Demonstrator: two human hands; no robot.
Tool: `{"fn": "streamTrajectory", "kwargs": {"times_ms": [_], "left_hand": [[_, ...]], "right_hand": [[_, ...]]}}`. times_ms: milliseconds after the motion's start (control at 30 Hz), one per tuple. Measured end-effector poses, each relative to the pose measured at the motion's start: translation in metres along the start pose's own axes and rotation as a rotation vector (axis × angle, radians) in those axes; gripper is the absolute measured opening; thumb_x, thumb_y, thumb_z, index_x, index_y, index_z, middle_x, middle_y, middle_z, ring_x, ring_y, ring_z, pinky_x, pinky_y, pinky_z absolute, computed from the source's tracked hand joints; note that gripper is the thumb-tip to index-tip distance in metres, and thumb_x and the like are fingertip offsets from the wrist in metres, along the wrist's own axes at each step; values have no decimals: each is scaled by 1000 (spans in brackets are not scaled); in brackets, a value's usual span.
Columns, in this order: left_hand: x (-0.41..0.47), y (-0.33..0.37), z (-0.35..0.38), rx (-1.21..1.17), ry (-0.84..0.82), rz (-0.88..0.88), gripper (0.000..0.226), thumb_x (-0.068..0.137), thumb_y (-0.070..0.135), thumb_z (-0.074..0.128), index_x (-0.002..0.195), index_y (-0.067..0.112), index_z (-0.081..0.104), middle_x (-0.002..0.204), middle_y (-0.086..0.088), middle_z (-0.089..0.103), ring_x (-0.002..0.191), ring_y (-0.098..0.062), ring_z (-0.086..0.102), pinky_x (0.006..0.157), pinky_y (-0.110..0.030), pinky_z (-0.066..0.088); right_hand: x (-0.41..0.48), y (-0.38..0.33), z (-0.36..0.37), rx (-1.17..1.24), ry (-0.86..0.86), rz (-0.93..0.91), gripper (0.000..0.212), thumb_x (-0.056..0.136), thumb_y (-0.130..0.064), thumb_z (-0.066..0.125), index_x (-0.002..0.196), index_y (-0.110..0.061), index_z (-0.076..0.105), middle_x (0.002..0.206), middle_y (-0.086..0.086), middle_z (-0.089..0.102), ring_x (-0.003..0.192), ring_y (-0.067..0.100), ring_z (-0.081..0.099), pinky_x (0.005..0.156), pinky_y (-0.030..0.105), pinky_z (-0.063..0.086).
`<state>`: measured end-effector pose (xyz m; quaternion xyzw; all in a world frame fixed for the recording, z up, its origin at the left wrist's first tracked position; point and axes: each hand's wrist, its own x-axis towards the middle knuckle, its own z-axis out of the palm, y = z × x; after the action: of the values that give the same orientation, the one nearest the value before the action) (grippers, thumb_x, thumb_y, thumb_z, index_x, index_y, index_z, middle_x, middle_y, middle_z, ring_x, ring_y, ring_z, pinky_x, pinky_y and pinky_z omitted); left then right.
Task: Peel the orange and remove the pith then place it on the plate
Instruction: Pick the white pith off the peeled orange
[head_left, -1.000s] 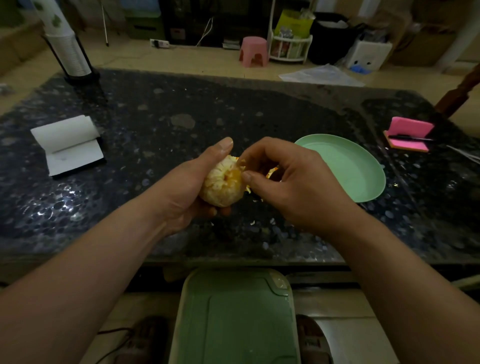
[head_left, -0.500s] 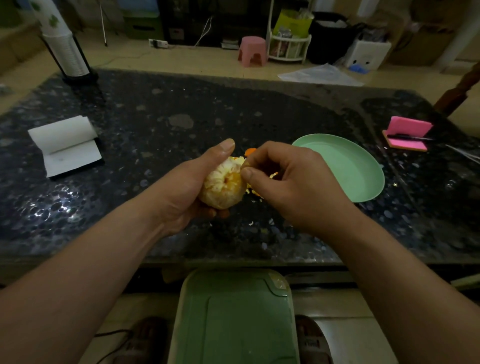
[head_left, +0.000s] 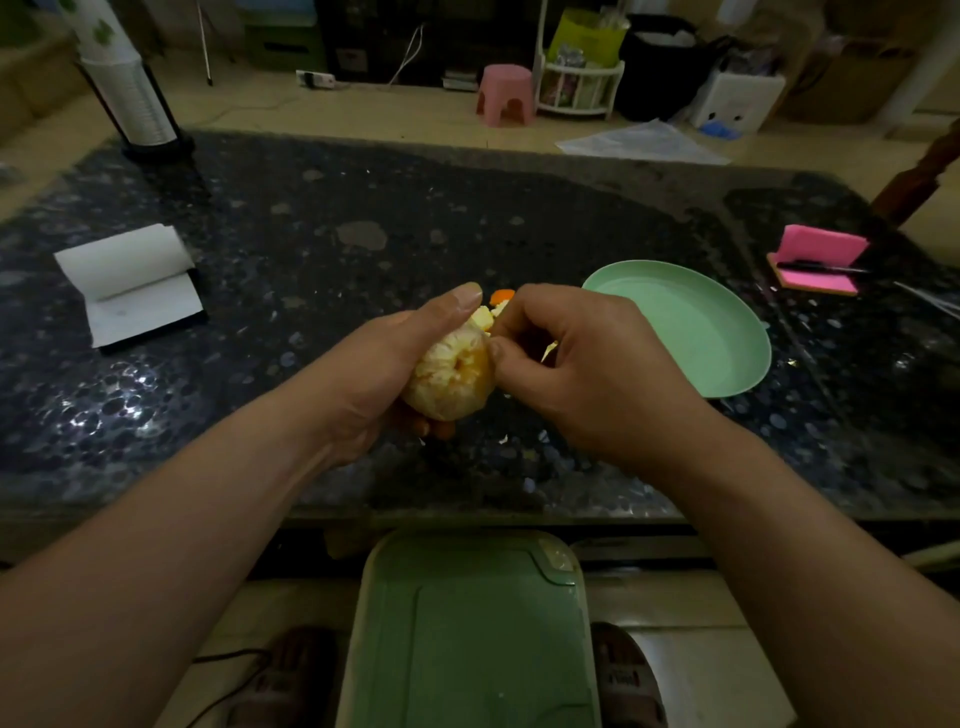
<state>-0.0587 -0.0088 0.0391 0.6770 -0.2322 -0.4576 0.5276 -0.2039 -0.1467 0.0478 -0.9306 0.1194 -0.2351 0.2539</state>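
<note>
The orange (head_left: 451, 376), mostly peeled and pith-covered, is held above the dark table (head_left: 363, 218), cupped in the curled left hand (head_left: 384, 364) with the thumb over its top. A bit of pith or peel at its upper edge is pinched by the right hand (head_left: 587, 364). The green plate (head_left: 748, 374) lies just right of the hands

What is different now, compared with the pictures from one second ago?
A small orange piece of peel has come into view above the orange, between the two hands. The left hand still holds the orange and the right hand still pinches at its upper right side. The green plate has not moved.
</note>
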Motion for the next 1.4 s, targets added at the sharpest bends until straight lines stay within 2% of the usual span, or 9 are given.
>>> {"fn": "streamTrajectory", "kwargs": {"times_ms": [167,267,400,533,733,900,1067,1167,1400], "left_hand": [[-2,3,-2,-30,-52,-42,58,93,74,54,96,21,77,88,-14,77,65,-29,63,59,-33,41],[-1,1,-5,-8,-108,-61,61,92,77,53,103,21,76,91,-16,76,61,-28,62,57,-31,38],[1,-1,-9,23,-158,-87,68,90,79,55,117,19,74,98,-17,75,62,-26,62,49,-27,43],[1,-4,-10,67,-178,-114,72,90,80,55,125,19,71,97,-16,73,64,-28,61,52,-26,41],[-3,-2,-6,30,-196,-130,56,89,76,55,105,28,78,94,-13,72,62,-25,62,46,-24,42],[-4,0,-6,4,-212,-137,63,91,75,55,116,21,74,94,-18,71,61,-27,60,44,-23,43],[-6,4,-7,-44,-195,-138,58,91,73,55,98,19,75,89,-18,73,55,-23,63,39,-24,47],[-9,6,-6,-66,-185,-137,55,95,70,52,100,18,71,83,-14,74,49,-20,64,35,-25,47],[-9,7,-5,-3,-191,-139,65,92,75,50,105,15,72,85,-14,74,47,-17,63,35,-24,46]], "right_hand": [[-2,-2,-12,45,2,-60,7,96,-23,78,100,-25,72,87,-13,68,77,5,62,65,14,45],[-2,-2,-13,-41,-16,-124,8,95,-24,79,100,-26,74,88,-15,68,76,0,60,67,11,42],[0,-3,-16,-127,-82,-177,5,96,-27,76,100,-26,74,89,-16,65,75,1,56,68,17,44],[1,-7,-15,-214,-108,-225,3,94,-26,72,93,-24,73,84,-11,65,72,8,56,62,27,43],[1,-12,-9,-295,-110,-229,7,90,-24,69,85,-24,64,78,-10,59,67,13,52,58,29,36],[-1,-7,-5,-224,-73,-192,6,90,-25,69,87,-23,63,79,-11,59,69,11,52,60,29,40],[-4,-1,-6,-164,-27,-155,9,92,-26,71,89,-26,63,79,-13,59,69,8,51,61,21,40],[-5,3,-9,-107,-24,-133,7,95,-26,73,95,-27,66,83,-15,62,74,3,57,64,17,42],[-6,4,-9,-85,-53,-143,6,97,-28,76,102,-24,76,86,-14,68,74,5,60,67,30,53]]}}
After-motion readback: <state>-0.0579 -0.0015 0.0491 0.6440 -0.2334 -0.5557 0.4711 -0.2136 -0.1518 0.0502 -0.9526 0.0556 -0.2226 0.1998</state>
